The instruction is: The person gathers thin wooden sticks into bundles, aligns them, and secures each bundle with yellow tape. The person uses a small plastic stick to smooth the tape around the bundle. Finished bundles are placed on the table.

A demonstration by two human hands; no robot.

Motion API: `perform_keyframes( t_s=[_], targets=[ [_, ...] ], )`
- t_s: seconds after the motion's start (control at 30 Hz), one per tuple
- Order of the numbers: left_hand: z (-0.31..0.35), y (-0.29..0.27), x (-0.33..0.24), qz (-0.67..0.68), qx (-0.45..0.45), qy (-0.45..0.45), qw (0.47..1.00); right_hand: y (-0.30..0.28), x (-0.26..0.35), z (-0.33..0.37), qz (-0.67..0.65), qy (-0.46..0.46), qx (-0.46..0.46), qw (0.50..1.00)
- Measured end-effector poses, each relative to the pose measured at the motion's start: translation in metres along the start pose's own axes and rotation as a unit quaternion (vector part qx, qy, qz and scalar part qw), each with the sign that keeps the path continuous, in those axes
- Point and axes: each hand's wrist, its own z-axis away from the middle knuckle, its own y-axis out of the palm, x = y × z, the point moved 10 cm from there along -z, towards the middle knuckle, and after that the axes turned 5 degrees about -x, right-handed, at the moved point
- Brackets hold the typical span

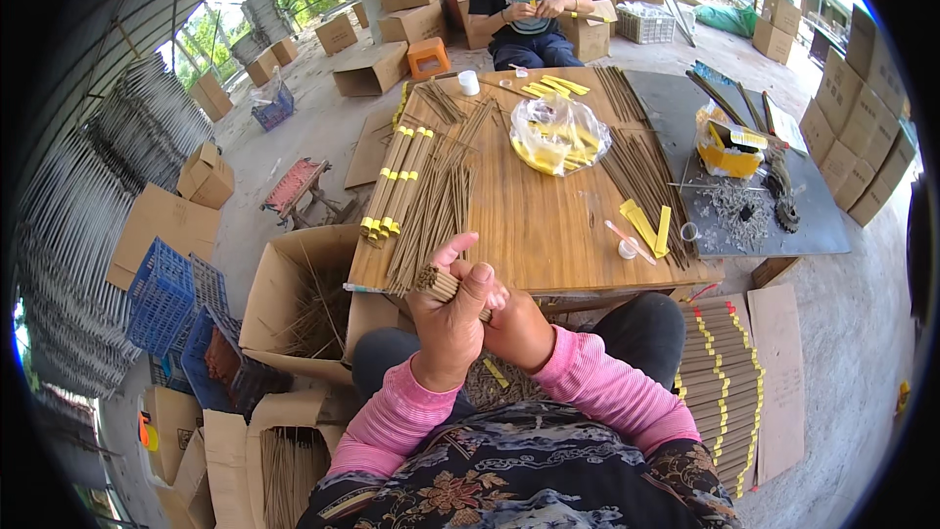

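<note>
A bundle of thin brown incense sticks [443,285] lies across my two hands above my lap, its cut ends facing up and left. My left hand [446,328] is closed round it, thumb raised along its side. My right hand [519,331] meets it from the other side, fingers curled against the bundle and partly hidden behind the left thumb. Just beyond, loose incense sticks [431,225] cover the left of the wooden table [529,245]. Finished bundles with yellow bands [397,181] lie beside them.
A clear plastic bag of yellow paper strips [558,137] sits mid-table. Yellow strips [646,227] and a small white cup [628,249] are near its right edge. An open carton [294,309] stands left; banded bundles [720,382] lie right. A person [529,15] sits opposite.
</note>
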Motion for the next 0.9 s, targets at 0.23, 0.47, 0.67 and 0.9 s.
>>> perform_keyframes(
  t_s=[0.23,0.47,0.67,0.9],
  targets=[
    [0.002,0.011,-0.016,-0.292,0.042,0.091,0.951,-0.001,0.015,-0.011,-0.114,-0.019,0.068,0.991],
    [-0.001,0.035,-0.041,-0.462,0.109,0.133,0.870,-0.063,0.004,-0.005,-0.191,0.083,-0.001,0.978],
    [0.018,0.059,-0.008,-0.525,0.220,0.184,0.802,-0.092,0.052,-0.024,0.082,-0.063,-0.029,0.994],
    [0.036,0.057,0.048,-0.362,0.325,-0.098,0.869,-0.096,0.006,-0.004,-0.014,0.053,-0.021,0.998]
  ],
)
